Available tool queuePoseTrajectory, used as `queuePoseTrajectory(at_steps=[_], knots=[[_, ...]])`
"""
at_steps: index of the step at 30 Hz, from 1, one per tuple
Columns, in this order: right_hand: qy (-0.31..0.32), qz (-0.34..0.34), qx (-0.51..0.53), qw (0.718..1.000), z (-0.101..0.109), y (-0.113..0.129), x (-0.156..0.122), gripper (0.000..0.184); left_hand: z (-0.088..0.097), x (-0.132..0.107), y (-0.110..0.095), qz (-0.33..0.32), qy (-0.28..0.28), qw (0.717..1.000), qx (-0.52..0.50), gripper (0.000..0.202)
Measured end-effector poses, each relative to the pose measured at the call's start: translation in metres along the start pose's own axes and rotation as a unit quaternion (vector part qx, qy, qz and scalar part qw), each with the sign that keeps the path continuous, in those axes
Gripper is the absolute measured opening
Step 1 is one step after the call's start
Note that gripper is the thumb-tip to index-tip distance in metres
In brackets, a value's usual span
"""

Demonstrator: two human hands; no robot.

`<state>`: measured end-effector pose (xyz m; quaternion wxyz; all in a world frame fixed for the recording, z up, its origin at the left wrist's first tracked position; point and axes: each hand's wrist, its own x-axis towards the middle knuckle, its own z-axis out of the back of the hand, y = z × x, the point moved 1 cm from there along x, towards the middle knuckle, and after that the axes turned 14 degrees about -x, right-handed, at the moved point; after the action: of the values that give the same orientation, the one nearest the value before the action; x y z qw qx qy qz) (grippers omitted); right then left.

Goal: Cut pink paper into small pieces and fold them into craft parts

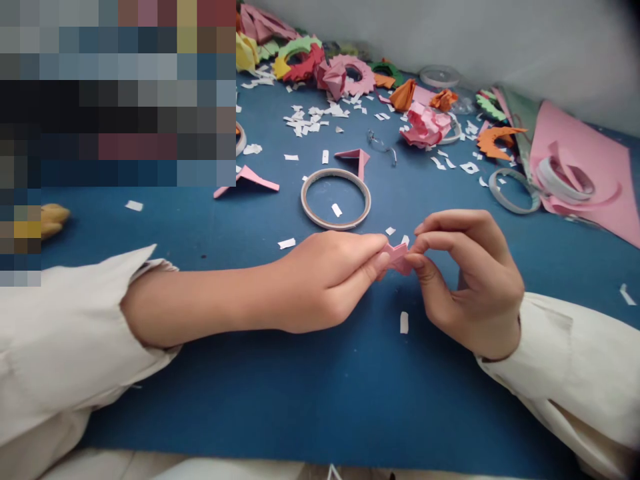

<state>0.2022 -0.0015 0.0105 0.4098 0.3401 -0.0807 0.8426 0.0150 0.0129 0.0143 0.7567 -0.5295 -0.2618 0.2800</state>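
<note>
A small folded pink paper piece [399, 257] is pinched between both my hands just above the blue table [280, 387]. My left hand [325, 280] grips its left end with thumb and fingers closed. My right hand [465, 280] pinches its right end with thumb and forefinger, the other fingers curled. A roll of double-sided tape [336, 199] lies flat just beyond my hands. Two folded pink paper pieces, one [356, 159] behind the roll and another [249, 180] to its left, rest on the table.
Small white paper scraps [310, 120] litter the table. Along the back lie coloured paper rings and crumpled pieces [350, 73], pink sheets [590, 173] at the right with tape rolls [513, 190], and glasses [383, 143]. A yellow object [53, 219] sits at far left.
</note>
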Motion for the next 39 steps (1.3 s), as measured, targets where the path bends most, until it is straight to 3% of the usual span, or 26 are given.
queuePoseTrajectory(at_steps=[6,9,12,14,16,24,28,34,39], knots=[[0.035,0.037,0.072,0.996,-0.003,-0.0085,0.0014,0.012,0.0029,-0.0008,-0.0025,0.018,-0.004,0.999,-0.044,0.03],[0.049,-0.011,0.142,0.989,-0.0039,-0.0092,0.0015,0.017,0.0033,-0.0012,-0.0022,0.018,-0.006,0.998,-0.058,0.032],[0.136,-0.114,0.281,0.943,-0.0033,-0.0082,0.0035,0.019,0.0036,-0.0006,-0.0006,0.012,-0.026,0.998,-0.063,0.031],[0.199,-0.119,0.347,0.909,-0.0016,-0.0071,0.0061,0.014,0.0038,0.0001,0.0002,0.007,-0.031,0.997,-0.07,0.029],[0.221,-0.09,0.369,0.898,0.0004,-0.0067,0.0082,0.016,0.0036,0.0007,0.0006,0.0,-0.024,0.997,-0.073,0.028],[0.223,-0.167,0.344,0.897,0.0003,-0.0063,0.0015,0.019,0.0014,-0.0004,0.0038,0.0,-0.046,0.998,-0.046,0.027],[0.218,-0.164,0.319,0.908,0.0015,-0.0059,0.0014,0.02,0.0022,-0.0001,0.003,0.014,-0.04,0.998,-0.05,0.028],[0.077,-0.129,0.274,0.95,0.0025,-0.0057,0.0034,0.009,0.0038,-0.0008,0.0008,0.008,-0.03,0.999,-0.035,0.027],[0.079,-0.114,0.278,0.951,0.0009,-0.005,0.0059,0.008,0.004,-0.002,0.0015,-0.003,-0.029,0.999,-0.022,0.027]])
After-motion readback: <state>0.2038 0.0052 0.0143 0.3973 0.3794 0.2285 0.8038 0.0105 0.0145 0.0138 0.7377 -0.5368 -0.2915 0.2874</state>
